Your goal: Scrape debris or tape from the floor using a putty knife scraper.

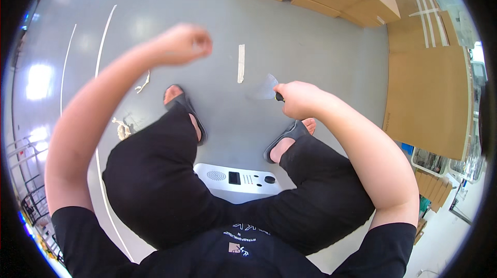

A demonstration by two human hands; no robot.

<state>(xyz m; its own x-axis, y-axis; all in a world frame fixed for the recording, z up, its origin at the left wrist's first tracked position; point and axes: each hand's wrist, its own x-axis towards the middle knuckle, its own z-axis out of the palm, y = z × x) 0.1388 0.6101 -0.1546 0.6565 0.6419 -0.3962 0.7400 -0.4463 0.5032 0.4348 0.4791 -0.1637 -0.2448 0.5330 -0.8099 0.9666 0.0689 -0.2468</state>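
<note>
Grey floor (321, 50); left hand (185, 45) curled, contents unclear; right hand (300, 99) clasps a scraper (268, 88) that, pressed steeply, could gouge the floor.

Metal scraper blade (268, 86), glossy floor (228, 115)

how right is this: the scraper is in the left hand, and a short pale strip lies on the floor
The hand is wrong: the head view shows the scraper in the right hand. The short pale strip does lie on the floor.
</note>
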